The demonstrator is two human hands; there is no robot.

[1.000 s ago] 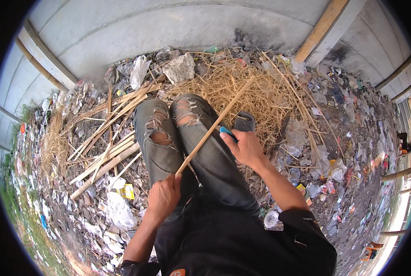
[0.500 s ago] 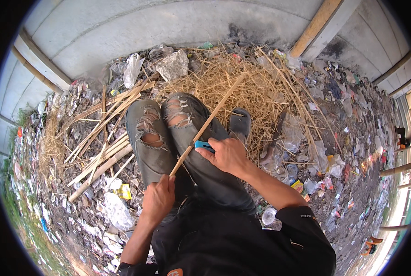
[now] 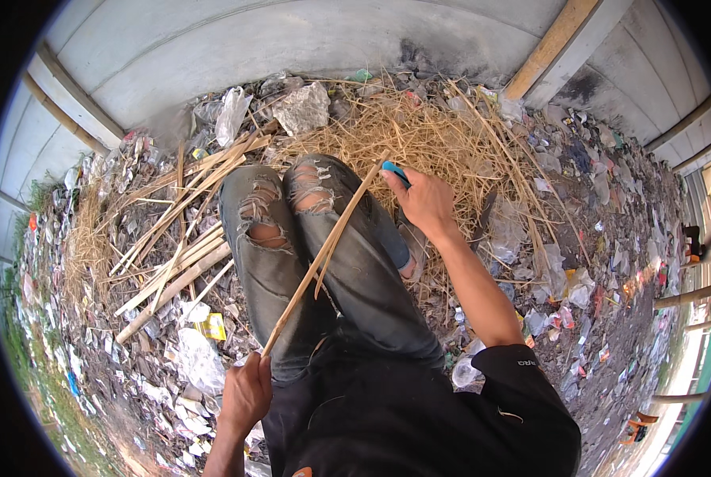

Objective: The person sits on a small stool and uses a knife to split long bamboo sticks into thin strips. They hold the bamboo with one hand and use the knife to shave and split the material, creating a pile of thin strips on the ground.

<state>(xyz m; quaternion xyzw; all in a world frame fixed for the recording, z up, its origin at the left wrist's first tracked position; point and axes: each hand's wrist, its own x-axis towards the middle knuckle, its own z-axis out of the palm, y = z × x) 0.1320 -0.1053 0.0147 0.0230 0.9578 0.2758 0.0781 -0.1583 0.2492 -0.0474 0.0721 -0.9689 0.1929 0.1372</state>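
My left hand (image 3: 246, 391) is closed round the near end of a long, thin bamboo strip (image 3: 298, 298), which slants up and away across my thighs. My right hand (image 3: 424, 203) grips a blue utility knife (image 3: 397, 173) by its handle, close to the strip's far end; the blade is too small to make out. A thin shaving (image 3: 323, 270) peels off along the strip and hangs loose above my right thigh. Beneath the strip are my torn dark trousers (image 3: 347, 294).
Cut bamboo pieces (image 3: 176, 270) lie at my left. A heap of straw-like shavings (image 3: 407, 119) spreads ahead, with a rough stone block (image 3: 302, 109) beside it. Litter and plastic scraps cover the ground up to a grey panel wall (image 3: 308, 40).
My right hand has slid the knife up and away along the strip to its far end, and a shaving now hangs there. My left hand has drawn down and left, pulling the strip nearer.
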